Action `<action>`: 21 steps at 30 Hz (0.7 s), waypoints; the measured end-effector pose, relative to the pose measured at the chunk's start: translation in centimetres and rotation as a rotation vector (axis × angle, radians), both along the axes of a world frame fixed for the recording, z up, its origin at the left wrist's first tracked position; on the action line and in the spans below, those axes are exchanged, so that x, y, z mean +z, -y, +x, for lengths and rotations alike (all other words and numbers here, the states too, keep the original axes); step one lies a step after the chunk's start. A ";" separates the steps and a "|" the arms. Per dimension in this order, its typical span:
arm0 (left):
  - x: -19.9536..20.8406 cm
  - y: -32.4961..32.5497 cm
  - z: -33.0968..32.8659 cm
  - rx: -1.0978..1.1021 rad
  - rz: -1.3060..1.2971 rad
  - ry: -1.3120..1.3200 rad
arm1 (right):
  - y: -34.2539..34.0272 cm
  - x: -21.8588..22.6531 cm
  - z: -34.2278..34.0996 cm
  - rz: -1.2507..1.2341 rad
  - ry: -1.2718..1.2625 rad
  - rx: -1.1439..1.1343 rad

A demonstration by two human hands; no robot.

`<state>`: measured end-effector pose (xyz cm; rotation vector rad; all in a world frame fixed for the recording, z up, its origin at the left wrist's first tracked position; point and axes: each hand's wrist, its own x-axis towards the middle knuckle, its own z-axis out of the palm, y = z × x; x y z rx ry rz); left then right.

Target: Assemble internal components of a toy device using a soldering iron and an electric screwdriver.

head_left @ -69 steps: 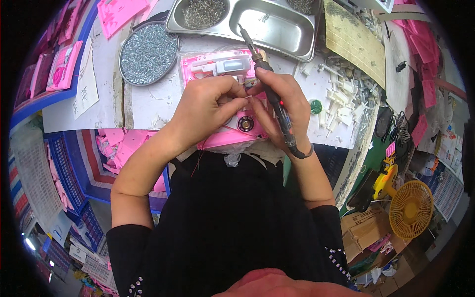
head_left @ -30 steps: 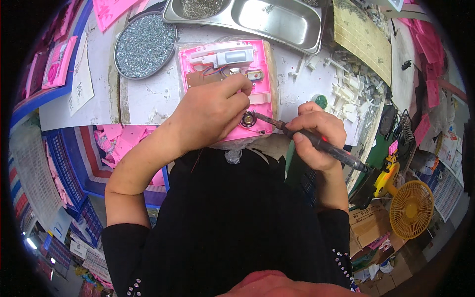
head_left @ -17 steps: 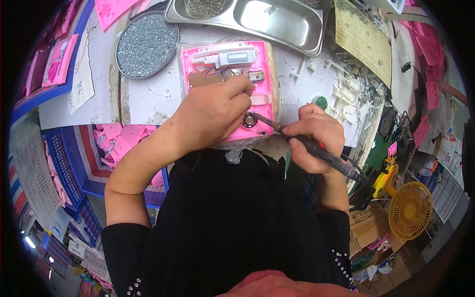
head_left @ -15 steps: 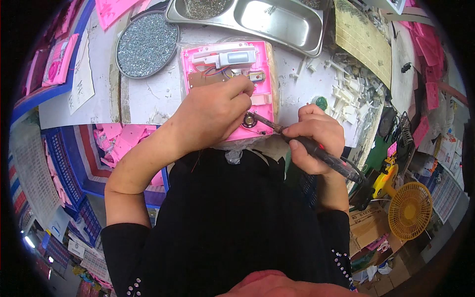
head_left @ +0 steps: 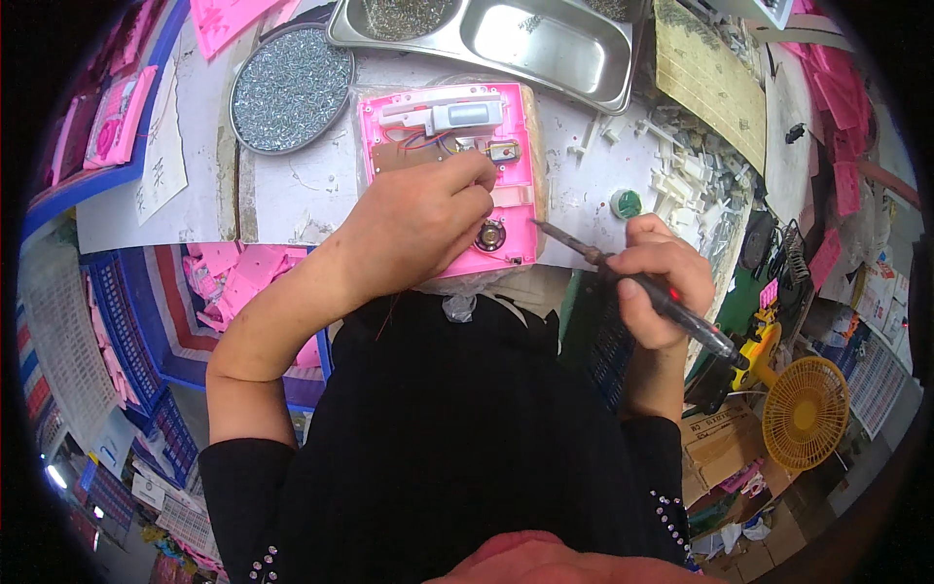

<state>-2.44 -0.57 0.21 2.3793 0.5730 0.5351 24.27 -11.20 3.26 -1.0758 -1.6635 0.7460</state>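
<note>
A pink plastic housing point(head_left: 514, 185) lies open on the white bench, with a small brown circuit board point(head_left: 399, 156), a white part point(head_left: 457, 115), thin wires and a round metal disc point(head_left: 490, 235) inside. My left hand point(head_left: 418, 219) rests on the housing, fingertips pinched at the wires near its middle. My right hand point(head_left: 654, 292) grips a black soldering iron point(head_left: 671, 304) like a pen. Its tip points left and hangs just off the housing's right edge, apart from the disc.
A round tray of small screws point(head_left: 290, 88) sits at the back left, a steel two-compartment tray point(head_left: 525, 44) behind the housing. White plastic bits point(head_left: 686, 180) litter the right. A green-capped small pot point(head_left: 626, 203) stands near the iron. A yellow fan point(head_left: 806, 414) is at the lower right.
My right hand has drawn the iron's tip away from the round disc, to the right and off the housing. My left hand shifted up toward the wires, uncovering the disc.
</note>
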 end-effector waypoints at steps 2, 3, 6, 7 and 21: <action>-0.1 -0.1 -0.2 -0.007 -0.025 0.035 | 0.6 0.1 0.6 0.001 -0.020 -0.039; -0.2 -0.2 -0.3 -0.011 -0.038 0.052 | 1.0 0.1 0.9 -0.029 -0.011 -0.058; -0.2 -0.4 -0.5 -0.008 -0.130 0.101 | 1.2 -0.3 1.1 -0.014 -0.038 -0.072; -0.3 -0.4 -0.5 -0.014 -0.111 0.101 | 1.2 -0.4 1.1 -0.013 -0.036 -0.072; 0.3 -0.5 -0.3 -0.061 0.023 -0.058 | 0.2 -0.5 0.2 0.024 -0.043 -0.017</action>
